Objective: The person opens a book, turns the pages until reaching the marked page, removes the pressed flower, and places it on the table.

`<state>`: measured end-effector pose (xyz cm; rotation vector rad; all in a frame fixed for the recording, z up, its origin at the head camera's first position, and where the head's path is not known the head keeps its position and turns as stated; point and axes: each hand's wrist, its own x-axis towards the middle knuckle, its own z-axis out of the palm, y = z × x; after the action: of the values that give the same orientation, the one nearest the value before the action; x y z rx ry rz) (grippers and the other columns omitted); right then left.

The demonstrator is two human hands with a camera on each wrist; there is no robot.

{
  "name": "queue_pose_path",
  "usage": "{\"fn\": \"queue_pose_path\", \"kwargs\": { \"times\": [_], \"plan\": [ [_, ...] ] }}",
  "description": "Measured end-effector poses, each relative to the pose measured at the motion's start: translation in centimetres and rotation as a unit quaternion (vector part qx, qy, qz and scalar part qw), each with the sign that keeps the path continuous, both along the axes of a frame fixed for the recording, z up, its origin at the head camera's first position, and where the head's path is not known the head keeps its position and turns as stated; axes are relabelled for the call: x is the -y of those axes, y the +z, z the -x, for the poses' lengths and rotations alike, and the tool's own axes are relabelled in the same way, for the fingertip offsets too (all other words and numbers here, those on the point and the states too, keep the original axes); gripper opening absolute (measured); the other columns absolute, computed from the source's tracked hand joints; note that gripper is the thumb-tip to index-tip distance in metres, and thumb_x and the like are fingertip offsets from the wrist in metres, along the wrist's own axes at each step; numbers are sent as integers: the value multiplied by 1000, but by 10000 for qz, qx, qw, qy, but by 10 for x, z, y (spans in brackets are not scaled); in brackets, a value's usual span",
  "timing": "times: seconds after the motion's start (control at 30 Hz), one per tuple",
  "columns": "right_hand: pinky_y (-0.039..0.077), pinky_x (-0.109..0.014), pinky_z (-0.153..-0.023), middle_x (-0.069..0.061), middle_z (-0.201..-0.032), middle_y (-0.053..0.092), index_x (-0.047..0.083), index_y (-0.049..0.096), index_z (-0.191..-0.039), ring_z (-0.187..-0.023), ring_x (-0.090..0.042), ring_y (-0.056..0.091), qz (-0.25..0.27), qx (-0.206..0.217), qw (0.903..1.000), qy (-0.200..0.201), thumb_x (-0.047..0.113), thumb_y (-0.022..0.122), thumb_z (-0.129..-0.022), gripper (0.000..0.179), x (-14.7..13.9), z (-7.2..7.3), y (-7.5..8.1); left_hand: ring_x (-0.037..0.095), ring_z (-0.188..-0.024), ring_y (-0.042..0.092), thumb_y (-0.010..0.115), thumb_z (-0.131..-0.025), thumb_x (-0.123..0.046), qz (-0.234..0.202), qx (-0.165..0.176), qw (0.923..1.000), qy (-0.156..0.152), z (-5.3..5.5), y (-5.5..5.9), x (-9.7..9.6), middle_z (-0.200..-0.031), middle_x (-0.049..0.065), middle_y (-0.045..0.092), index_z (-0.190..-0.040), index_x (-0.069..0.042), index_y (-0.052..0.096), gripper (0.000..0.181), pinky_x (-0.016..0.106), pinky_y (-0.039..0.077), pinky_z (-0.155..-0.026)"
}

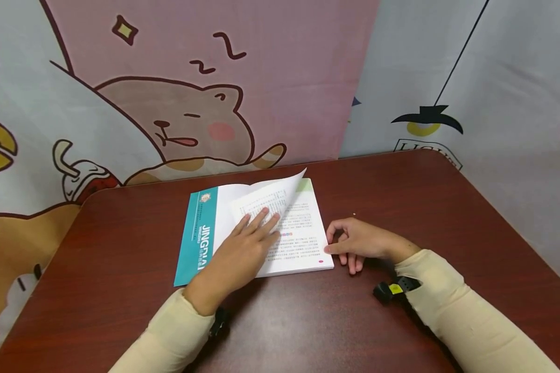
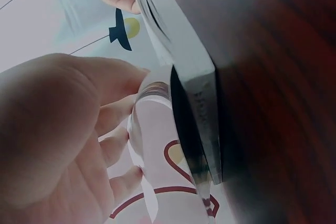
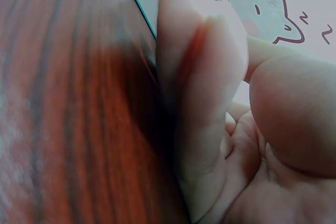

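Note:
An open book with printed pages and a teal cover flap lies on the table. One page stands lifted and curls over toward the left. My left hand rests across this page with its fingers extended and spread; the left wrist view shows these fingers against the bent paper. At the book's right edge is my right hand, its thumb and index finger pinching the page edge while the other fingers hang loosely curled. Close up in the right wrist view, the fingers hide the pinched paper.
The dark red-brown wooden table extends around the book on all sides. Behind it hangs a cloth backdrop with a sleeping cartoon bear. Dark straps with a small device sit at the right wrist.

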<state>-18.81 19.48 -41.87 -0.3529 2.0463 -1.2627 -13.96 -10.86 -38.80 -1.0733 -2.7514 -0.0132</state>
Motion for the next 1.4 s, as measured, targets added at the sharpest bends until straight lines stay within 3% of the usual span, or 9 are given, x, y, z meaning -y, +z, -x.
{"fn": "queue_pose_path", "kwargs": {
  "times": [0.3, 0.53, 0.93, 1.4],
  "plan": [
    [52, -31, -40, -8, -63, 64, 2, 52, -104, -43, -17, 64, -32, 18, 10000, 0, 25, 73, -92, 34, 0, -1, 1, 34, -148, 36, 65, -93, -11, -20, -149, 9999, 28, 1, -1, 2, -156, 13, 45, -134, -8, 63, 41, 51, 34, -118],
    [52, -31, -41, -8, -64, 64, 2, 52, -105, -43, -17, 64, -50, 6, 10000, 32, 26, 73, -92, 35, -1, -1, 1, 34, -150, 32, 70, -92, -18, 19, 90, 9996, 249, 3, -1, 4, -158, 14, 41, -137, -10, 61, 47, 50, 32, -119],
    [53, -32, -41, -8, -63, 63, 2, 52, -104, -42, -18, 63, -100, 5, 9999, -23, 25, 73, -92, 34, 1, 0, 3, 33, -152, 28, 69, -93, -24, 65, 360, 9974, 622, 2, 4, 6, -161, 14, 36, -143, -13, 56, 53, 51, 29, -121],
    [53, -32, -41, -8, -63, 64, 2, 52, -105, -43, -18, 64, -91, 27, 10000, 4, 24, 72, -93, 32, 2, 0, 5, 31, -153, 27, 66, -95, -30, 232, 284, 9958, 838, 6, 5, 8, -162, 10, 34, -146, -15, 53, 55, 53, 27, -121]
  ]
}}
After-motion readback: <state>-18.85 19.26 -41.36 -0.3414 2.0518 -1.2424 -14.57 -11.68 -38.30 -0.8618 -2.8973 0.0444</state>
